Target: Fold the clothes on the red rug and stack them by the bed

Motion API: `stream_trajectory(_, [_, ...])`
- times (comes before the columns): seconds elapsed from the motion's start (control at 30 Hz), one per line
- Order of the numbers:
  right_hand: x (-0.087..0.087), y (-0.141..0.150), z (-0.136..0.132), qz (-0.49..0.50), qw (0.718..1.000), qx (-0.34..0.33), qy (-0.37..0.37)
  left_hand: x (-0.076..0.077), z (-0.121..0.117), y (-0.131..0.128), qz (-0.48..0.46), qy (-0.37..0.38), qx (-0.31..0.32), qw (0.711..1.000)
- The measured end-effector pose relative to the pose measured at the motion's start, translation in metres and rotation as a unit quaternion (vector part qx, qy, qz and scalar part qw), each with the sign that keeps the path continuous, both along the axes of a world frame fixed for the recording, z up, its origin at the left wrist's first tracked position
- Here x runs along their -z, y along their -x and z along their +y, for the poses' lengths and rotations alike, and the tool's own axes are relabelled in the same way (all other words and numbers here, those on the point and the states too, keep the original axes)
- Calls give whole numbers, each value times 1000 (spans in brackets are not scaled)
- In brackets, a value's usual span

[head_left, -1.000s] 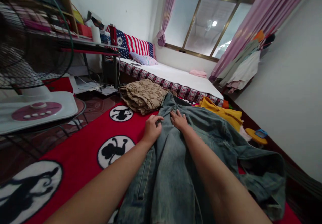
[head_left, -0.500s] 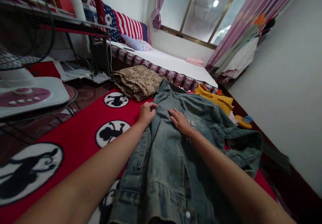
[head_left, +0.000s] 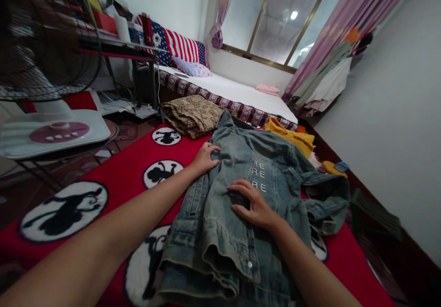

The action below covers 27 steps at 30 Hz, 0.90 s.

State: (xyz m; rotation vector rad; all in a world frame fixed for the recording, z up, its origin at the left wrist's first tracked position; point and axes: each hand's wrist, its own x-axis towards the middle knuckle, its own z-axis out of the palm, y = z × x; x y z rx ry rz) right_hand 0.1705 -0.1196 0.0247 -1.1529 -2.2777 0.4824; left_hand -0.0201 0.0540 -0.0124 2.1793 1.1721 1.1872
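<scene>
A faded blue denim jacket (head_left: 272,160) with white lettering lies partly folded on a red rug (head_left: 117,183) patterned with black-and-white monkey circles. My left hand (head_left: 206,157) rests on the jacket's left edge near the shoulder, fingers curled onto the cloth. Nearer to me, my right hand (head_left: 253,203) lies flat on the middle of the jacket with fingers stretched out, pressing the cloth down.
A folded brown patterned cloth (head_left: 193,114) and a yellow garment (head_left: 292,137) lie beyond the jacket. A low bed (head_left: 248,96) stands behind them. A standing fan (head_left: 44,72) and a cluttered desk (head_left: 120,45) are at the left. Clothes hang at the right by the wall.
My right hand has slid back toward me across the jacket, from near the collar to its middle. My left hand stays at the left edge. The lettering now shows.
</scene>
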Motion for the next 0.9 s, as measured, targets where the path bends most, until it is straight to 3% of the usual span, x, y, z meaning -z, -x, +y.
stream_trajectory(0.17, [8,3,6,-26,999,47,0,-4,-35,25,80,13,68,994])
stream_trajectory(0.33, [8,9,4,-40,997,66,-29,-23,-75,49,176,27,140,974])
stream_trajectory(0.43, [10,5,4,72,990,117,-42,-31,-91,55,187,34,186,964])
stream_trajectory(0.63, [22,-11,15,285,922,264,10,-34,-112,67,138,14,181,974])
stream_trajectory(0.8, [32,-17,20,355,894,261,87,-52,-132,72,159,18,301,940])
stream_trajectory(0.9, [34,-18,20,351,892,272,86,-51,-140,61,178,-59,317,930])
